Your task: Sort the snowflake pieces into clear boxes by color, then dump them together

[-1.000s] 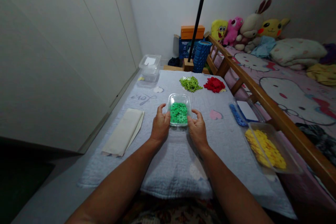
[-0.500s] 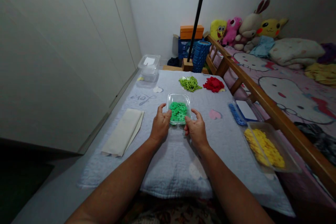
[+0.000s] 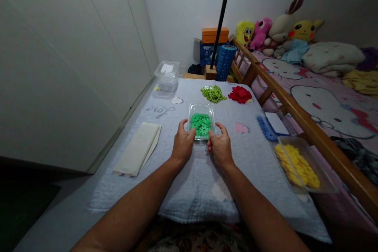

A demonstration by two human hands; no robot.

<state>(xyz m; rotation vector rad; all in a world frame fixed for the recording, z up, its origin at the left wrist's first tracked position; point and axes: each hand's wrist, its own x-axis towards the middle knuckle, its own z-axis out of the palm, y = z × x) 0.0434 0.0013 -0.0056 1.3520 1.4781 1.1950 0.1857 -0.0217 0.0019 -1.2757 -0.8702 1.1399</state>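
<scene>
Green pieces (image 3: 201, 123) lie heaped toward the near end of a clear tub (image 3: 201, 108), which is at the middle of the cloth-covered surface (image 3: 197, 189), right in front of the person. The left hand (image 3: 183, 141) and the right hand (image 3: 220, 143) hold the tub by its near corners, one at each side. Both hands are partly closed: each thumb is at the near rim, while the index fingers are bent along the outer walls. Whether the tub's base touches the cloth cannot be told.

Beyond the tub, a pile of lime-green pieces (image 3: 213, 94) sits just left of a pile of red pieces (image 3: 240, 94). Stacked clear containers (image 3: 167, 75) stand at the far left corner, a white paper on top. Nearer on the left lies a folded beige sheet (image 3: 138, 147).

Along the right edge, a container of yellow pieces (image 3: 297, 165) sits near a container of blue pieces (image 3: 265, 128), beside a wooden bed rail (image 3: 295, 112). Soft toys (image 3: 261, 33) line the far end of the bed (image 3: 339, 86).
</scene>
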